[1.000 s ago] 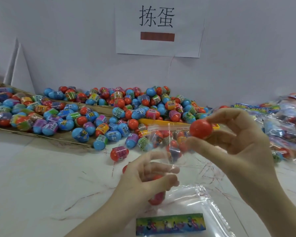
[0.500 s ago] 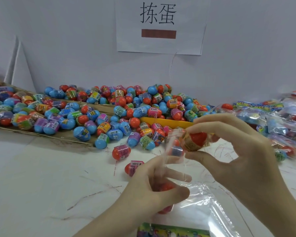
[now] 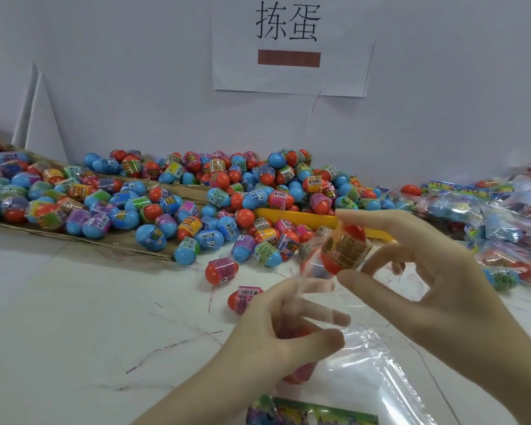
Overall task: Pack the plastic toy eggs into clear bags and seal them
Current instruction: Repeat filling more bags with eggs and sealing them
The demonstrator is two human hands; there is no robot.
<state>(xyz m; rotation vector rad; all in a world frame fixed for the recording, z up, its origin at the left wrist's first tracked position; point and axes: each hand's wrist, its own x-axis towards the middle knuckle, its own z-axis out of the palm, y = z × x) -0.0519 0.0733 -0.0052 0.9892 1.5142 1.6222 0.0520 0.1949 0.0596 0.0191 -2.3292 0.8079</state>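
Eggs (image 3: 215, 197) of blue and orange plastic lie heaped on flattened cardboard (image 3: 129, 245) at the back of the white surface (image 3: 74, 317), within easy reach so each can be picked off the pile. One orange egg (image 3: 345, 251) with a printed band is up in the air, pinched between the thumb and forefinger of the right hand (image 3: 436, 289); the other fingers of that hand spread loosely. It sits at the mouth of a thin clear bag (image 3: 314, 265), and I judge it is being pushed in, since film seems to wrap part of it, though the blur makes the bag's edge hard to trace.

The left hand (image 3: 285, 326) is below and nearer, fingers curled round the lower part of the bag, where something orange, probably an egg already inside, shows between them. Holding the bottom likely keeps the film taut and the opening steady for the other hand.

Two loose orange eggs (image 3: 221, 271) lie on the surface just in front of the pile. A yellow tray (image 3: 288, 213) edge shows among the heap. More clear bags (image 3: 390, 378) with a colourful printed header (image 3: 313, 415) lie flat near the bottom edge, ready as spares. Filled bags (image 3: 497, 210) are stacked at the right, well apart from the loose stock, probably to keep finished packs separate. A paper sign (image 3: 292, 44) hangs on the wall (image 3: 120, 72) above.

The bag in hand is not yet sealed.
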